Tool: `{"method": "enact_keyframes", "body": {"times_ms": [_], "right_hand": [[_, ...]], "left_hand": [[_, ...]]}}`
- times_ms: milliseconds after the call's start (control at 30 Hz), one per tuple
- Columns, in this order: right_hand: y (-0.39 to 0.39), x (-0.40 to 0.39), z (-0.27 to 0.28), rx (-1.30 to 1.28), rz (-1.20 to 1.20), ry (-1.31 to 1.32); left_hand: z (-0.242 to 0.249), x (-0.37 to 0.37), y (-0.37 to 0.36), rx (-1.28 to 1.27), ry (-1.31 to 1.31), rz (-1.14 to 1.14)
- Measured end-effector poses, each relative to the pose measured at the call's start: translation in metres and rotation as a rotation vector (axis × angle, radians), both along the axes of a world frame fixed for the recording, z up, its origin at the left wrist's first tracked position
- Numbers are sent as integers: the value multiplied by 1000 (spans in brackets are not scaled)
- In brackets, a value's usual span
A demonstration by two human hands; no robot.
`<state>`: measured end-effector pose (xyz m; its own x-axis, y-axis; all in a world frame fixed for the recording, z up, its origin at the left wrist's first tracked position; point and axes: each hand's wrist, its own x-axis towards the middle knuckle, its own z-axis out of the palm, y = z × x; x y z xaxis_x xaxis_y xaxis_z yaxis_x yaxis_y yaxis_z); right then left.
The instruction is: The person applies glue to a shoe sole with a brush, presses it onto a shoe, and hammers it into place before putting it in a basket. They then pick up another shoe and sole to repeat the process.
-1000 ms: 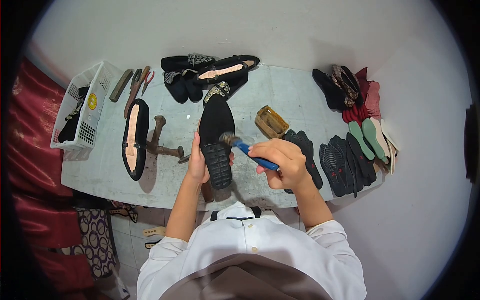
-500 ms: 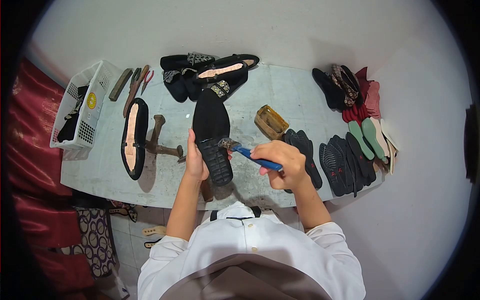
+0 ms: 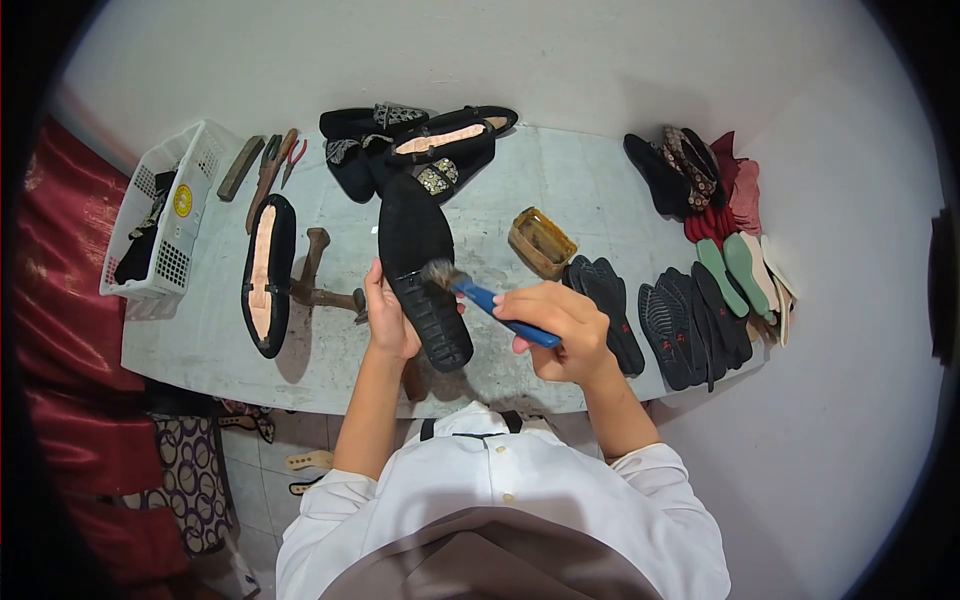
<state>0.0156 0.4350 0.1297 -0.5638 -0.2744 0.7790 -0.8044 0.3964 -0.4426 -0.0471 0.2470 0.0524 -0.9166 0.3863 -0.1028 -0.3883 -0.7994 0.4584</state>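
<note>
A black shoe sole [image 3: 428, 290], ridged at its lower end, is gripped by my left hand [image 3: 391, 320] along its left side, with fingertips showing at its right edge. My right hand [image 3: 563, 328] is closed round the blue handle of a paintbrush [image 3: 490, 302]. The bristles lie over the sole's middle, at the top of the ridged part; contact is hard to tell. To the right of the sole stands an open yellowish container [image 3: 543, 243] with brown residue.
Black shoes [image 3: 440, 140] are heaped at the back. Left are a shoe with a tan insole [image 3: 269, 275], a metal shoe anvil [image 3: 315, 270], pliers [image 3: 293, 160] and a white basket [image 3: 160, 220]. Ridged soles [image 3: 670, 330], green insoles [image 3: 722, 278] and dark shoe uppers [image 3: 670, 175] lie right.
The brush has moved slightly left and up over the sole with my right hand. The sole has tilted a little, its top end shifting left.
</note>
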Motion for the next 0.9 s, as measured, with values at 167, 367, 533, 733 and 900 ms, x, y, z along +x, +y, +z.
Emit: {"method": "enact_keyframes", "body": {"times_ms": [167, 367, 533, 733, 900], "right_hand": [[-17, -3, 2, 92, 33, 104], [-11, 4, 1, 173, 164, -11], [-9, 2, -1, 81, 105, 13], [-19, 2, 1, 82, 71, 63], [-14, -1, 4, 77, -36, 71]], "left_hand": [[-5, 2, -1, -80, 27, -75], [-10, -1, -3, -60, 86, -135], [-5, 3, 0, -29, 29, -78], [-9, 2, -1, -9, 158, -146], [-10, 3, 4, -10, 39, -26]]}}
